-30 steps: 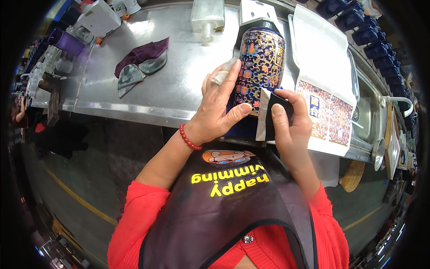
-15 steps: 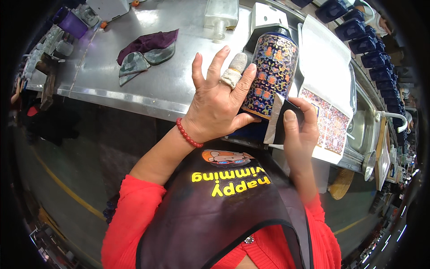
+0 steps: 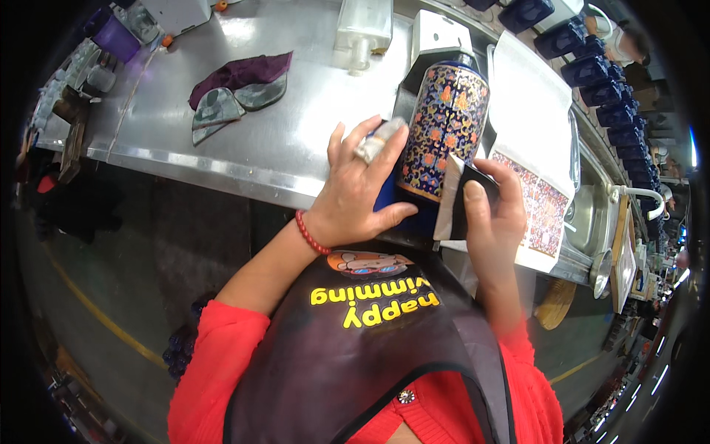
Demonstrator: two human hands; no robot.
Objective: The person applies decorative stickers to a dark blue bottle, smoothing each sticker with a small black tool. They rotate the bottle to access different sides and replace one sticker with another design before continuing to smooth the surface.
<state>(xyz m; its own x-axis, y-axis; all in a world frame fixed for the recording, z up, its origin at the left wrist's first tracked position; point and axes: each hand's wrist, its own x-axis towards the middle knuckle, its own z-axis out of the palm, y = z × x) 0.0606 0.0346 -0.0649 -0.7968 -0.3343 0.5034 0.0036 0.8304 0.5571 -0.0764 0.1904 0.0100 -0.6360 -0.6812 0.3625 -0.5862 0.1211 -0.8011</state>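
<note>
A dark blue bottle (image 3: 447, 126) wrapped in a colourful floral decal lies at the bench's near edge, its neck pointing away from me. My left hand (image 3: 359, 181) is open beside the bottle's left side, fingers spread and thumb near its plain blue lower end. Pale cloth covers one finger of that hand. Between thumb and fingers, my right hand (image 3: 497, 211) grips a flat black scraper (image 3: 467, 200) with a pale strip along its edge. The scraper sits against the lower right of the decal. Whether my left fingertips touch the bottle, I cannot tell.
To the right lie a patterned decal sheet (image 3: 547, 214) and white paper (image 3: 529, 96), with a sink (image 3: 588, 211) beyond. A purple cloth (image 3: 240, 78) and grey-green pads (image 3: 217, 111) rest on the metal bench. A clear bottle (image 3: 362, 33) and white box (image 3: 441, 33) stand farther back.
My left hand has drawn back from the decal toward me, its fingers now lower along the bottle's left side. My right hand still holds the scraper in about the same place.
</note>
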